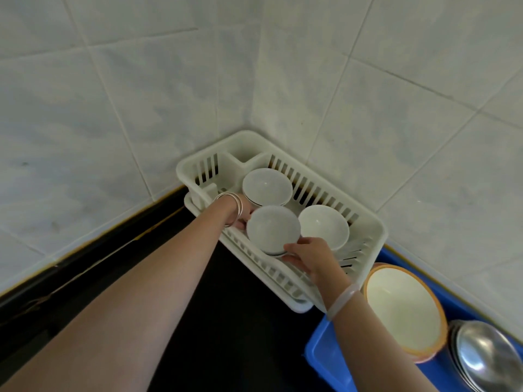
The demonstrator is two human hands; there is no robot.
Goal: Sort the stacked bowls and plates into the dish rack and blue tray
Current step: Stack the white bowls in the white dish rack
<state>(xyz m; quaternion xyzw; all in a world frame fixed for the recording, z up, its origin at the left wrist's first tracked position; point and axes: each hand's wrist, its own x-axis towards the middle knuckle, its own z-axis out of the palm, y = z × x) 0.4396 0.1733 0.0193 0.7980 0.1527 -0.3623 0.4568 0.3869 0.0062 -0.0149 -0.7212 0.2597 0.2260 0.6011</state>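
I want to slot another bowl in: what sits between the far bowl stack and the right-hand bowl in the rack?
Nothing: in the head view only bare slotted dish rack shows between the far bowl stack and the right-hand bowl.

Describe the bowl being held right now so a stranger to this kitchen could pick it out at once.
Start at the white dish rack in the tiled corner, which holds three groups of white bowls. The held bowl is the one nearest the rack's front edge, left of the single bowl and in front of the back bowl. Only this one has a hand on each side: left hand, right hand.
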